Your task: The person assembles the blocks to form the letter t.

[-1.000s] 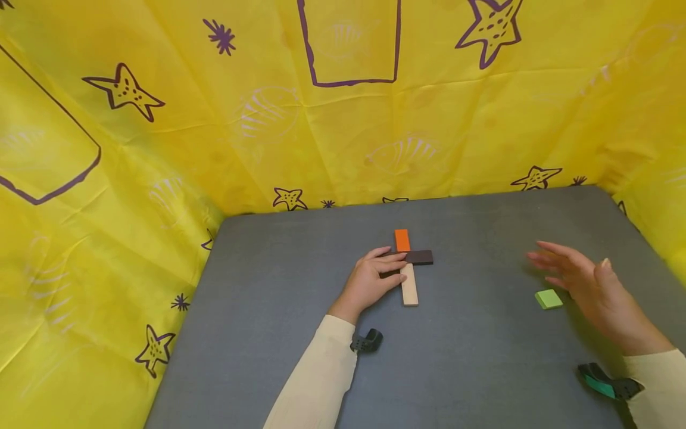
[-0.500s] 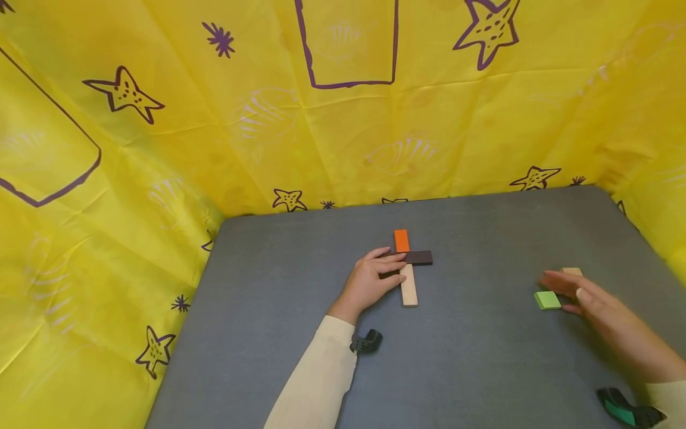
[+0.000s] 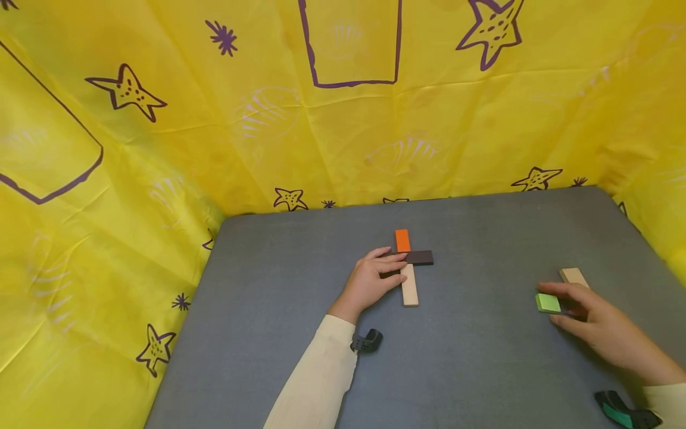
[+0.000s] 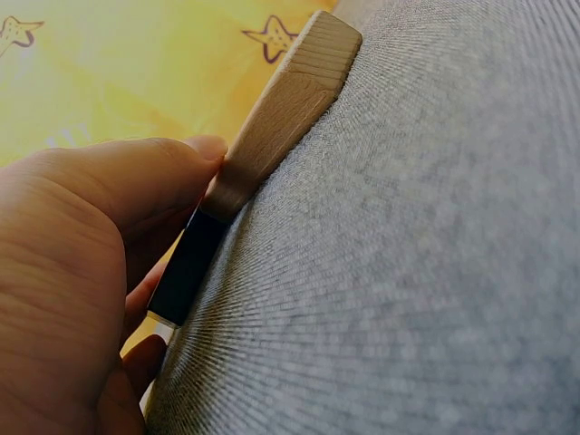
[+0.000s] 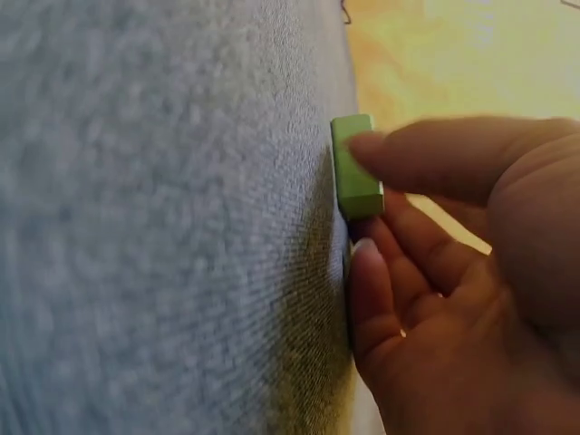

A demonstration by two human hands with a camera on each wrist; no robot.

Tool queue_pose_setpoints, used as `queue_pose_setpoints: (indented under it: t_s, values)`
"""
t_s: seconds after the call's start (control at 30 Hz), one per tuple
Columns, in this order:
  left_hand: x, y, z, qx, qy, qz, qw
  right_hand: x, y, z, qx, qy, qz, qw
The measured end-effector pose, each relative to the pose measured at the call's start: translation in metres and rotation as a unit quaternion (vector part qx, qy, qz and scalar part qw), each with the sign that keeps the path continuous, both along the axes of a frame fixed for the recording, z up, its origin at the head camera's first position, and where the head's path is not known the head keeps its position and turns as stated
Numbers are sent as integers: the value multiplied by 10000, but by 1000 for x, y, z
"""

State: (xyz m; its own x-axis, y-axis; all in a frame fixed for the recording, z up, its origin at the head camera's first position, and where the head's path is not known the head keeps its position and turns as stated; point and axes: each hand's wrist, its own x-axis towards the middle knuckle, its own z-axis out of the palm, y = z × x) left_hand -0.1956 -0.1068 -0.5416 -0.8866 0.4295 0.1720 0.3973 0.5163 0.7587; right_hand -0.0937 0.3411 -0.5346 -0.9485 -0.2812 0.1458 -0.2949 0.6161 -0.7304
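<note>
In the head view, my left hand [image 3: 370, 277] lies over the left end of a dark brown block [image 3: 420, 257]. Its thumb touches a long pale wooden block [image 3: 409, 289] below the dark one. An orange block [image 3: 402, 240] lies just beyond, so the three form a cross; part of the dark block is hidden by the fingers. On the right, my right hand [image 3: 602, 325] is at a small light-green block [image 3: 548, 302], with finger and thumb on its far and near sides. In the right wrist view, the thumb overlaps the green block's [image 5: 355, 172] face.
Another pale wooden block [image 3: 573, 276] lies behind the right hand, partly covered by it. Everything rests on a grey cloth-covered table [image 3: 471, 357]. Yellow fabric [image 3: 343, 137] with purple sea drawings hangs behind and at both sides of it.
My right hand has come down and turned around the green block, which has shifted slightly. The pale block behind that hand has come into sight. My left hand stays in place.
</note>
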Motion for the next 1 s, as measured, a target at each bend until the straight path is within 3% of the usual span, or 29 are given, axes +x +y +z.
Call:
queue_pose_setpoints:
  t_s: [0.27,0.7,1.0]
  values:
    - [1,0,1,-29,-18,20,10000,-1,-1,-3,236,470,-158,9985]
    - [1,0,2,30,4,-15,10000,-2,-10,6,779,641,-482,9937]
    - [1,1,1,41,18,-8,10000,-6,-22,15,645,1073,-221,9919]
